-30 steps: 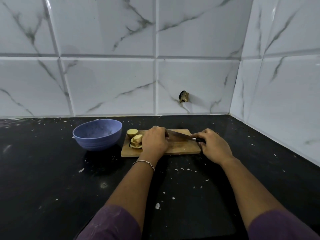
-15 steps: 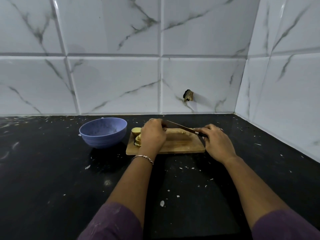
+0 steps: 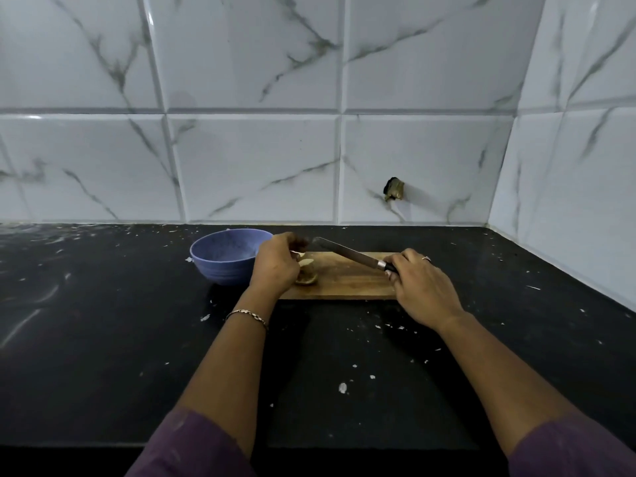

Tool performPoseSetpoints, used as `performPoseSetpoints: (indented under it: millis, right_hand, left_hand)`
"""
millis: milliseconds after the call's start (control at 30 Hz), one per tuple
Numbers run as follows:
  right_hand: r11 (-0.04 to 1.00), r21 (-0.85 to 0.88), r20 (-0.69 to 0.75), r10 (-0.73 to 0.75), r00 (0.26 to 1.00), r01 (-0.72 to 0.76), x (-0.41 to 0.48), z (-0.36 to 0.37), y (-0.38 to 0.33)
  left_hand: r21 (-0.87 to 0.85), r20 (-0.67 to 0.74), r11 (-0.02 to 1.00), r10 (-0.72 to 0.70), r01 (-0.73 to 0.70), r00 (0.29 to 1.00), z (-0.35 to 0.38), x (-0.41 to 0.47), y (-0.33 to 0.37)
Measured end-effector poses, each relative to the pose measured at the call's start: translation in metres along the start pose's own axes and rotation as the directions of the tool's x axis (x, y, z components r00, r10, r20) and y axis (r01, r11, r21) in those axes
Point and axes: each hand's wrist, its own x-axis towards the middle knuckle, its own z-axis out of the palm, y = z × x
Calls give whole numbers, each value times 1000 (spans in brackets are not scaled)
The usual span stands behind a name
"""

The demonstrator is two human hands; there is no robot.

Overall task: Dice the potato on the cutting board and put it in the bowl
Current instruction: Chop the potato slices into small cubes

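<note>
A wooden cutting board lies on the black counter, with a blue bowl just to its left. Potato slices sit stacked at the board's left end. My left hand curls over them and pinches a thin pale slice near the knife tip. My right hand grips the black handle of a knife. The blade is raised above the board and points left toward my left hand. Part of the potato is hidden behind my left hand.
The black counter is speckled with white flecks. White marble tiled walls stand behind and to the right, meeting in a corner. A small dark stub sticks out of the back wall above the board.
The knife blade has lifted off the board and now points up and left. My left hand has shifted left toward the bowl, pinching a slice. The camera view has drifted slightly.
</note>
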Motion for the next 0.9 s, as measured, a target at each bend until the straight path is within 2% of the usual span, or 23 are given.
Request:
performPoseSetpoints:
  millis: [200, 333, 700, 900]
  right_hand:
    - [999, -36, 35, 31, 999, -30, -3, 0, 0]
    - [999, -46, 45, 26, 999, -24, -3, 0, -1]
    - [997, -67, 59, 27, 998, -23, -4, -2, -3]
    - [997, -68, 55, 43, 998, -40, -5, -4, -3]
  left_hand:
    - [137, 146, 991, -14, -6, 989, 6, -1, 0]
    - [176, 182, 984, -37, 5, 983, 9, 1, -3]
    - [260, 156, 963, 26, -66, 987, 13, 2, -3]
    - [138, 96, 985, 93, -106, 991, 11, -1, 2]
